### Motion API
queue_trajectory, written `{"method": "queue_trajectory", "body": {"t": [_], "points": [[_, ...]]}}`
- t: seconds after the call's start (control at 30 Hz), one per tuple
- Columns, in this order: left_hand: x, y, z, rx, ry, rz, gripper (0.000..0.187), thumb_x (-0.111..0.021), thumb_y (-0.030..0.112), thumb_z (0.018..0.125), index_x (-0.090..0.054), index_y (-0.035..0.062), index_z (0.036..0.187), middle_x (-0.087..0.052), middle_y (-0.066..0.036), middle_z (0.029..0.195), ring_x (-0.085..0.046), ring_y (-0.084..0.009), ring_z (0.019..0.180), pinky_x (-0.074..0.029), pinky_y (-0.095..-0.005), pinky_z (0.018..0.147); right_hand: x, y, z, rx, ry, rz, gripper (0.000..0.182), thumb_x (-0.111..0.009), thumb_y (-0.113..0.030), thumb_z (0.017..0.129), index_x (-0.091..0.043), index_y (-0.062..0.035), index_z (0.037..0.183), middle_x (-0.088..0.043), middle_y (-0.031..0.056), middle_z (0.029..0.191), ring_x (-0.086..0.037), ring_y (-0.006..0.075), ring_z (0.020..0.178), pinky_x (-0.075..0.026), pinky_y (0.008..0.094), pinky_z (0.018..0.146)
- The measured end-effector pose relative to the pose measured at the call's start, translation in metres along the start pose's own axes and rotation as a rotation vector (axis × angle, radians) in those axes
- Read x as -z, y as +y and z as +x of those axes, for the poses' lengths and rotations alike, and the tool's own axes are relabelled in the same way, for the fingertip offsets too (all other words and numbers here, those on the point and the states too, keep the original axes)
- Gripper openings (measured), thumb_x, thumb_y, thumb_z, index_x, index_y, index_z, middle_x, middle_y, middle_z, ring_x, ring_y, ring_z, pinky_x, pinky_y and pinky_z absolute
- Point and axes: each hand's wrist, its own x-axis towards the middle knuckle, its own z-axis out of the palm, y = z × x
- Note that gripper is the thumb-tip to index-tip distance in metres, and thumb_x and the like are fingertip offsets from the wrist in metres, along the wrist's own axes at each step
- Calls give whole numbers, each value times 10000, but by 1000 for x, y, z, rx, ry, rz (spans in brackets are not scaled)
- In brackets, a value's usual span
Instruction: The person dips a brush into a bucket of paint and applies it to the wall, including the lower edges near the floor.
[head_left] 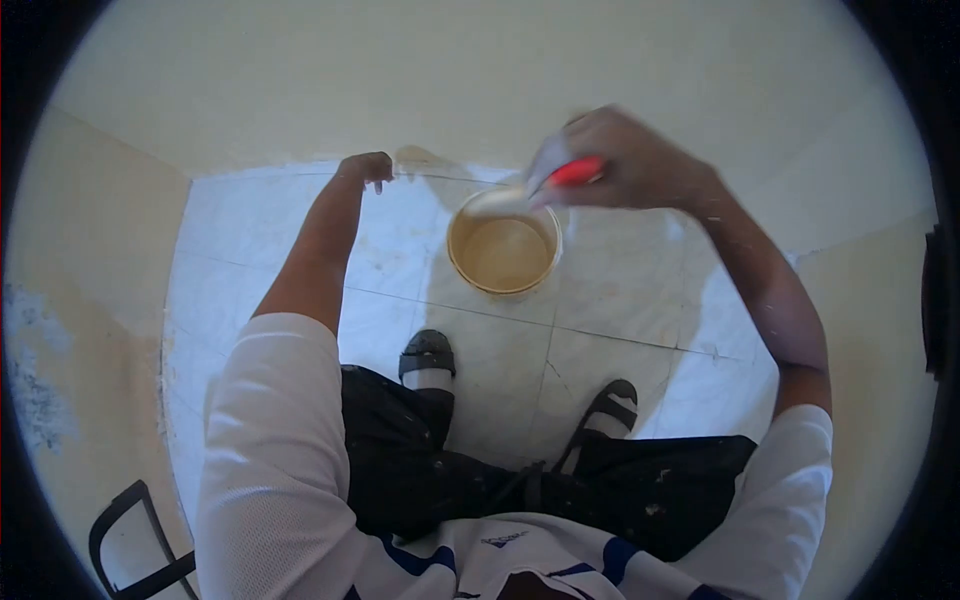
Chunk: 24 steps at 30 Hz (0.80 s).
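Note:
My right hand (632,160) is closed around a paintbrush (575,172) with a red handle, blurred by motion. The pale bristle end points left, over the far rim of a round yellowish bucket (452,250) on the floor. Inside the bucket shows a light tan bottom or liquid. To the left, my left hand (370,168) hangs in front of the wall's foot, wrist bent, a few loose fingers pointing down and holding nothing.
Cream walls (400,80) rise ahead and on both sides. Pale tiles (390,260) cover the floor. My sandalled feet (428,355) stand just behind the bucket. A black frame (140,540) is at the lower left, and the left wall has a flaking patch (35,360).

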Motion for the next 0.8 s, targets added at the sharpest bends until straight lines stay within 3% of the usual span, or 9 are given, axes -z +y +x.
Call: {"method": "queue_trajectory", "body": {"t": [0.07, 0.13, 0.2, 0.3, 0.4, 0.6, 0.7, 0.8], "points": [[6, -1, 0, -6, -7, -49, 334, -572, 380, 929, -664, 71, 1016, -729, -56, 899, -671, -235, 759, -558, -397, 702, -37, 3, 10, -127, -179, 38, 143, -711, -246, 835, -708, -113, 890, -698, 60, 848, -640, 246, 763, -495, 366, 697], [13, 6, -5, -47, -6, -129, 333, -569, 377, 932, -631, 72, 1052, -727, -76, 927, -685, -250, 786, -562, -399, 715, -90, 36, 4, 97, -82, -50, 180, -705, -284, 837, -697, -112, 891, -682, 75, 797, -634, 258, 741, -486, 376, 687], [7, 14, -4, -67, -21, -194, 337, -565, 378, 935, -601, 74, 1076, -724, -95, 952, -697, -261, 817, -565, -405, 729, -112, 42, 13, -158, -365, 60, 223, -698, -319, 838, -677, -101, 876, -663, 95, 769, -627, 281, 736, -481, 389, 683], [8, 20, -6, -76, -56, -267, 369, -547, 405, 948, -544, 86, 1134, -715, -117, 995, -705, -277, 889, -562, -435, 772, -147, 67, 13, -246, -484, 34, 233, -692, -313, 841, -665, -84, 868, -666, 109, 791, -628, 297, 762, -482, 403, 699], [0, 16, 3, -101, -59, -210, 374, -543, 423, 952, -550, 92, 1126, -716, -110, 988, -704, -275, 885, -555, -453, 791, -159, 78, 14, -353, -481, 94, 258, -690, -326, 839, -662, -72, 874, -670, 121, 809, -631, 312, 775, -481, 419, 715], [-6, 11, 4, -78, -102, -178, 410, -551, 441, 946, -551, 93, 1164, -706, -122, 1020, -688, -254, 944, -541, -443, 809, -173, 92, 14, -283, -388, 65, 294, -696, -347, 827, -660, -56, 857, -664, 142, 776, -629, 323, 753, -481, 412, 700], [-7, 9, 4, -66, -90, -174, 403, -535, 421, 947, -599, 103, 1188, -703, -113, 1059, -685, -247, 962, -544, -429, 800, -173, 94, 17, -346, -498, 101, 297, -698, -341, 825, -656, -48, 831, -657, 156, 783, -625, 331, 765, -474, 421, 696], [-7, 9, 0, -51, -85, -163, 396, -530, 412, 946, -625, 117, 1191, -705, -100, 1067, -685, -238, 966, -547, -418, 791, -179, 99, 14, -283, -442, 70, 306, -699, -340, 825, -643, -40, 800, -637, 165, 755, -613, 343, 751, -466, 430, 686]]}}
